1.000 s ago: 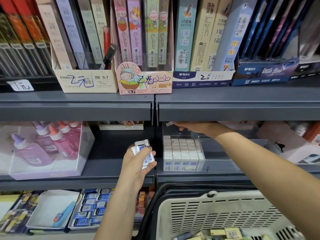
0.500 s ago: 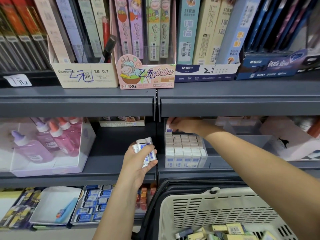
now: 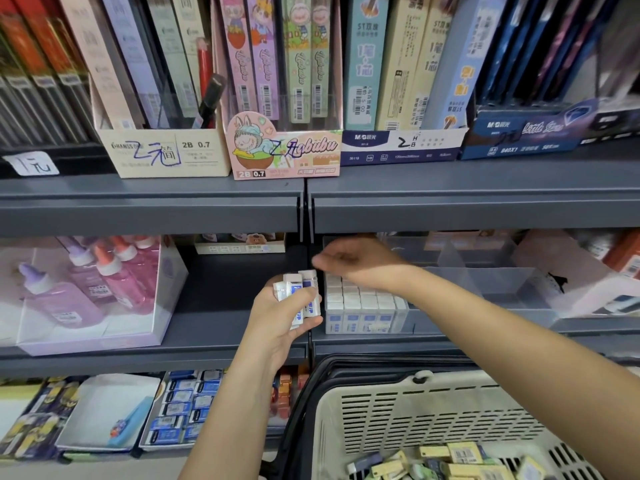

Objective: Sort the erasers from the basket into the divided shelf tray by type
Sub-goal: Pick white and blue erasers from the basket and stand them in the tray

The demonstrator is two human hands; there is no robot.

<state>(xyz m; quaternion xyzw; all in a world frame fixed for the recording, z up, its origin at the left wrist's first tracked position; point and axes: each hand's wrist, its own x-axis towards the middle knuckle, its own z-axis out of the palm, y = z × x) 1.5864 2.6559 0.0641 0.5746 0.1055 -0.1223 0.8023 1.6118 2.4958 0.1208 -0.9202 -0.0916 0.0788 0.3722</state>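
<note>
Rows of white blue-sleeved erasers (image 3: 363, 306) fill the left-front compartment of the clear plastic divided tray (image 3: 512, 282). The left hand (image 3: 277, 320) grips a handful of matching erasers (image 3: 299, 296) beside it. Whether the fingers of the blurred right hand (image 3: 360, 263) hold anything cannot be told. Yellow-sleeved erasers (image 3: 453, 457) lie unsorted in the beige slotted basket (image 3: 415, 410).

Soft, even light from above brightens the upper shelf (image 3: 450, 188); the recess (image 3: 239, 275) beneath sits in shade; the right hand (image 3: 353, 263) smears with motion blur; shelf lines bow near the edges; corners look soft.
</note>
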